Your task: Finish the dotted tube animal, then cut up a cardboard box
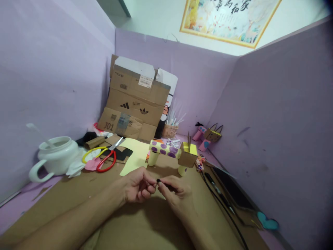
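My left hand (140, 185) and my right hand (179, 194) meet low in the middle of the view, over the brown cardboard. A small black piece (158, 180), too small to name more exactly, is pinched between the fingertips of both. Just behind the hands stands a paper animal figure (166, 149). Its yellow tube body has purple spots, it stands on yellow tube legs, and its cardboard box head (187, 158) has a yellow top and thin upright strips.
Scissors (106, 161) with red and yellow handles lie on scraps at left, beside a white teapot (58, 156). Yellow paper (135, 152) lies behind my left hand. A pen-like tool (213, 182), a black cable (226, 205) and a dark tablet-like slab (231, 187) are at right. A flattened carton (135, 100) leans behind.
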